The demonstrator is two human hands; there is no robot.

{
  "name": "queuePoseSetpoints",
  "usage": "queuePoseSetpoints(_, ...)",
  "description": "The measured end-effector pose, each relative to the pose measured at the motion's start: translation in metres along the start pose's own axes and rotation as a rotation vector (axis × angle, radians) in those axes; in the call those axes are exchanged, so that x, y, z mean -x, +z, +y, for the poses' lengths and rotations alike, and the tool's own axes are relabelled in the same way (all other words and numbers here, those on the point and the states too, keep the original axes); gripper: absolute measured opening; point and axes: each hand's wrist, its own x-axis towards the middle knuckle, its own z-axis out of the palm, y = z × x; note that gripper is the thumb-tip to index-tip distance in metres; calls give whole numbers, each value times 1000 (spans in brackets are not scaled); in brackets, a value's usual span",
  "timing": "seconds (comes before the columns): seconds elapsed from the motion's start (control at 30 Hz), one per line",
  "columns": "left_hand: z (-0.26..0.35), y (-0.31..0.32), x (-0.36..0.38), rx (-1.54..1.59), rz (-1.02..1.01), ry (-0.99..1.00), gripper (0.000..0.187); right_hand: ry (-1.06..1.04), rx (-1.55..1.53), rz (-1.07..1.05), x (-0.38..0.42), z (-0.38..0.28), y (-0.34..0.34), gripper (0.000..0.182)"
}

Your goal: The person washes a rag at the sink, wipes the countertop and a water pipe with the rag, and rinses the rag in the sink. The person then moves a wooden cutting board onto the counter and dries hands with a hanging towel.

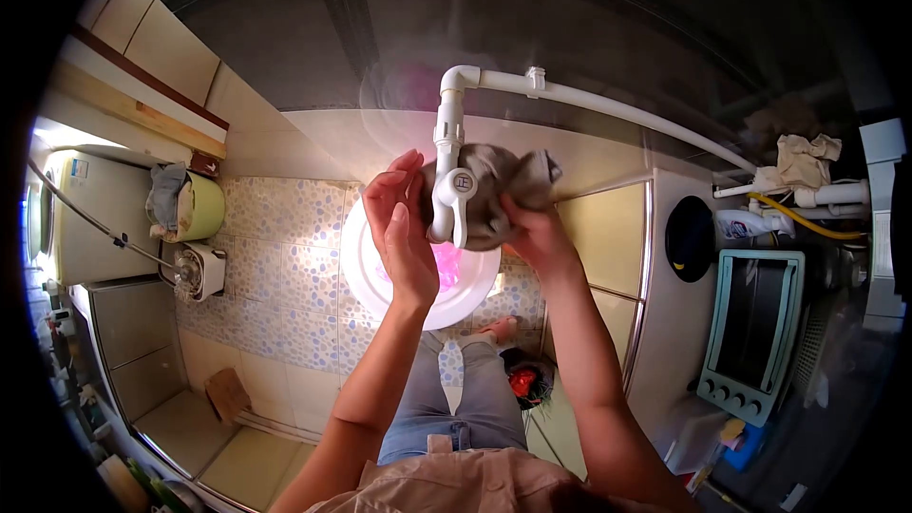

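A crumpled grey-brown cloth (489, 185) is bunched behind and around a white plastic tap (458, 185) on a white pipe. My right hand (537, 233) grips the cloth's lower right side. On the tap's left, my left hand (399, 223) is raised with its fingers apart, close to the cloth's left edge; whether its fingertips touch the cloth is hard to tell. Below the tap stands a round white basin (369, 283) with something bright pink (446, 268) in it, partly hidden by my left hand and the cloth.
A white pipe (608, 106) runs right along the dark wall. At the right are a teal toaster oven (755, 332), a black round object (690, 239) and a spray bottle (750, 224). A green bin (201, 207) stands left. A dark bag (540, 382) lies near my legs.
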Motion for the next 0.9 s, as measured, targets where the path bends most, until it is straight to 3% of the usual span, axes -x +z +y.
queuePoseSetpoints(0.07,6,-5,6,-112,52,-87,29,-62,-22,-29,32,1,-20,44)
queuePoseSetpoints(0.13,8,-17,16,-305,122,-208,28,-138,-216,109,63,-2,-30,43)
queuePoseSetpoints(0.17,4,-28,25,-342,125,-314,27,-118,-219,170,74,-2,-30,42)
queuePoseSetpoints(0.23,-5,-48,52,-316,107,-715,29,-79,-230,287,89,1,-30,41)
queuePoseSetpoints(0.27,-3,-48,67,-227,77,-898,35,-65,-34,412,94,13,-25,40)
queuePoseSetpoints(0.33,4,-43,99,62,9,-1052,45,2,498,337,103,34,4,35)
queuePoseSetpoints(0.37,4,-49,115,197,38,-1072,43,23,755,92,106,47,9,36)
queuePoseSetpoints(0.4,3,-56,126,332,69,-1093,41,-303,1013,-71,105,60,23,42)
queuePoseSetpoints(0.43,10,-59,121,252,134,-1130,38,-379,1285,-113,106,62,34,46)
queuePoseSetpoints(0.47,17,-61,117,175,200,-1165,36,-395,1349,-129,105,56,44,48)
queuePoseSetpoints(0.5,14,-64,115,300,213,-1008,32,-413,1411,-144,105,51,54,50)
queuePoseSetpoints(0.6,19,-60,61,31,156,-696,25,-288,1069,0,90,29,80,47)
queuePoseSetpoints(0.67,29,-49,7,-30,102,-536,23,-423,1034,256,79,17,90,41)
queuePoseSetpoints(0.73,20,-38,-22,-303,-149,-145,23,-532,946,332,64,17,82,43)
queuePoseSetpoints(0.8,31,-35,-35,-397,-208,-200,20,-645,1013,251,47,18,81,55)
queuePoseSetpoints(0.87,46,-44,-54,-599,-327,-181,21,-629,993,188,34,20,82,66)
queuePoseSetpoints(0.9,51,-44,-64,-537,-189,-101,22,-596,970,185,29,21,85,65)
